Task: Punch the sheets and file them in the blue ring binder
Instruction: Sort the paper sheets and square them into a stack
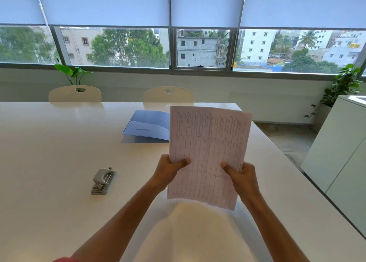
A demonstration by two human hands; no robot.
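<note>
I hold a stack of printed sheets (pixel 208 149) upright above the table, ruled with table lines. My left hand (pixel 170 168) grips the stack's left edge, thumb across the front. My right hand (pixel 241 174) grips the right edge the same way. Behind the sheets the blue binder (pixel 147 127) lies open on the table, its right part hidden by the paper. A grey hole punch (pixel 103 181) sits on the table to the left of my left forearm.
The long white table (pixel 49 152) ends at a far edge with two cream chairs (pixel 75 94) behind it. A white cabinet (pixel 340 152) stands to the right across a strip of floor. Potted plants (pixel 344 85) stand by the window wall.
</note>
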